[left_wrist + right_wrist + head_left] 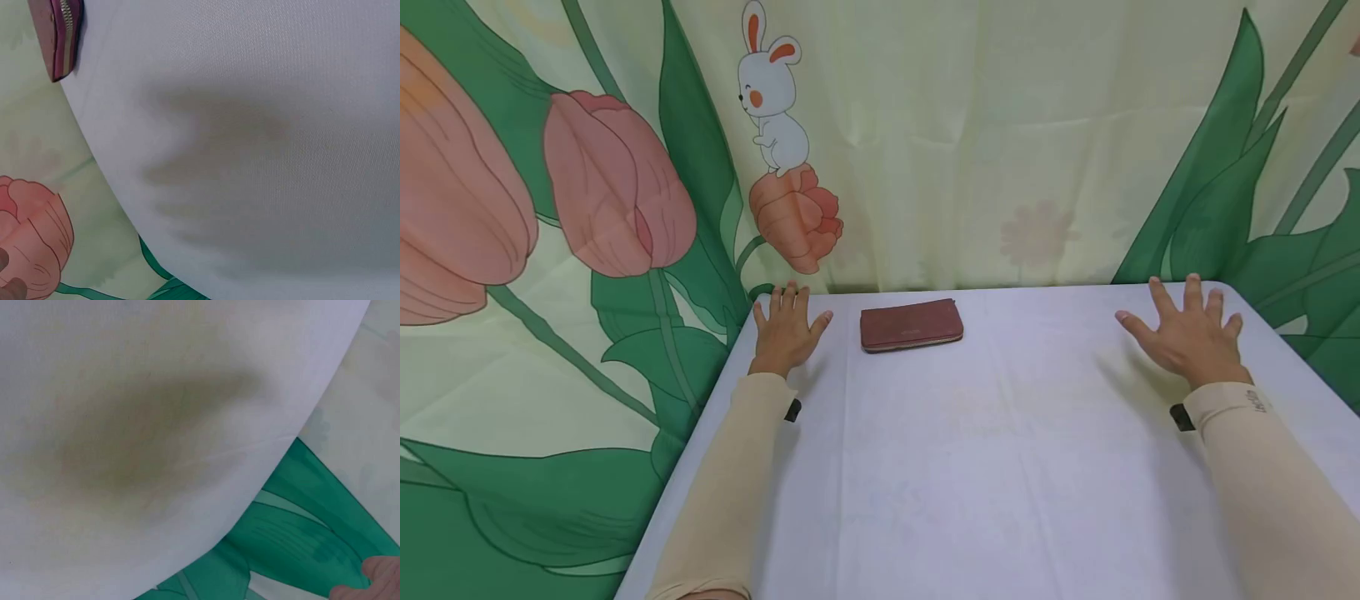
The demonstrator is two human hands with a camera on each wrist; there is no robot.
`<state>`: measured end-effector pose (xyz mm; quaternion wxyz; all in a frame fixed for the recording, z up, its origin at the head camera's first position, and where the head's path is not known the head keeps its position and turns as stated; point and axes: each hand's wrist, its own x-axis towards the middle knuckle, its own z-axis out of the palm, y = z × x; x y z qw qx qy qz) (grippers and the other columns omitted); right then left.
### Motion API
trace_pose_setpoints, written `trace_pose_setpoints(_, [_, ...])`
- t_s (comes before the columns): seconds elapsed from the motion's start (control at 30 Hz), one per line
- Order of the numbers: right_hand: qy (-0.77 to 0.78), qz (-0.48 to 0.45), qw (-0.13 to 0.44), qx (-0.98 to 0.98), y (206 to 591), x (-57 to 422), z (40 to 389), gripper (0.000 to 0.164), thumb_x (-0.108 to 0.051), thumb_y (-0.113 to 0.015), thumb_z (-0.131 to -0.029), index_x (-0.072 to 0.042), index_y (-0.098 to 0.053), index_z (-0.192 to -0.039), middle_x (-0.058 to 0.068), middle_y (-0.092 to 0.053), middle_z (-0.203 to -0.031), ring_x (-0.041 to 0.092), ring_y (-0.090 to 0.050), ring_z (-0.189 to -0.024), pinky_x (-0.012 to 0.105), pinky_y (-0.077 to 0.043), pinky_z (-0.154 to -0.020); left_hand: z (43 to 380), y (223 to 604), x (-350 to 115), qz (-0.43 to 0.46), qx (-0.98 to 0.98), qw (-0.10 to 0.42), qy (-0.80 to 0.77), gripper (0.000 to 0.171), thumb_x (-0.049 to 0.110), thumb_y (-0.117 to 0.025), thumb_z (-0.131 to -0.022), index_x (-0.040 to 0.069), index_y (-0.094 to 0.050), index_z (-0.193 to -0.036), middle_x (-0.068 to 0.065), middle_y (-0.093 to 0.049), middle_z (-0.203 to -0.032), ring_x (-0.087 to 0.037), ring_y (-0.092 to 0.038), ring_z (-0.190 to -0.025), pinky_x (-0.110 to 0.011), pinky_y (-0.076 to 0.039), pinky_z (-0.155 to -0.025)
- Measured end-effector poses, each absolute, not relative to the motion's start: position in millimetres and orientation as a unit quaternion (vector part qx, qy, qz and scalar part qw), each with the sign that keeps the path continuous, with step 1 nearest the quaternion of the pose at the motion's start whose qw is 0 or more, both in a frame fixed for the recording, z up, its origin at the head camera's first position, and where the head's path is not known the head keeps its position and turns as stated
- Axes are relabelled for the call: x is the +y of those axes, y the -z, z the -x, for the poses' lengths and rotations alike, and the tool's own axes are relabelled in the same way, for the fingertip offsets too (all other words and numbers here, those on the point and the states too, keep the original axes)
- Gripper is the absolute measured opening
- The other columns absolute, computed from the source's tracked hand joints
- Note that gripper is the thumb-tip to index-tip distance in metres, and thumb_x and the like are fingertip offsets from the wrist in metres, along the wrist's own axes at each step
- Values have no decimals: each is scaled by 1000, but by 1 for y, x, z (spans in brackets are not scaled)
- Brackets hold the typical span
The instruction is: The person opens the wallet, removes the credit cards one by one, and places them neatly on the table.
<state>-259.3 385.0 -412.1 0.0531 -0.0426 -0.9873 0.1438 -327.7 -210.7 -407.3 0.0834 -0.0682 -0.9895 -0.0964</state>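
A dark red zip wallet [912, 326] lies flat near the back edge of the white table, its zipper side toward me. In the left wrist view, one end of the wallet [62, 37] shows at the top left with its metal zipper teeth. Just left of the wallet, my left hand [784, 329] is held over the table with fingers spread, holding nothing. Far to the right, my right hand [1191, 337] also hovers palm down, fingers spread, above its own shadow. Fingertips [378, 569] of the right hand show in the right wrist view's lower corner.
A white cloth covers the table [940, 467], whose back corners are rounded. Behind and beside it hangs a curtain [925, 142] printed with tulips, green leaves and a white rabbit. Dark straps [1182, 417] show at both wrists, under beige sleeves.
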Motion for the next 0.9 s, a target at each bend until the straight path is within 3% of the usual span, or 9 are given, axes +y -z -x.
trace_pose_setpoints(0.57, [-140,27,55,-988,415,371,269,98,-75,-32,-100,-10,-4,-167,41,16,-162,73,13,-143,89,4,-106,342,416,-196,82,-990,65,91,84,65,-38,-106,8,-24,-165,-19,-17,-173,-43,-10,-159,-73,0,-122])
trace_pose_setpoints(0.9, [-143,8,60,-988,414,362,279,98,-75,-35,-100,-11,-5,-168,40,14,-164,70,11,-146,89,3,-107,347,429,-176,98,-990,46,95,86,65,-48,-103,9,-27,-165,-17,-19,-173,-41,-14,-159,-72,-1,-123])
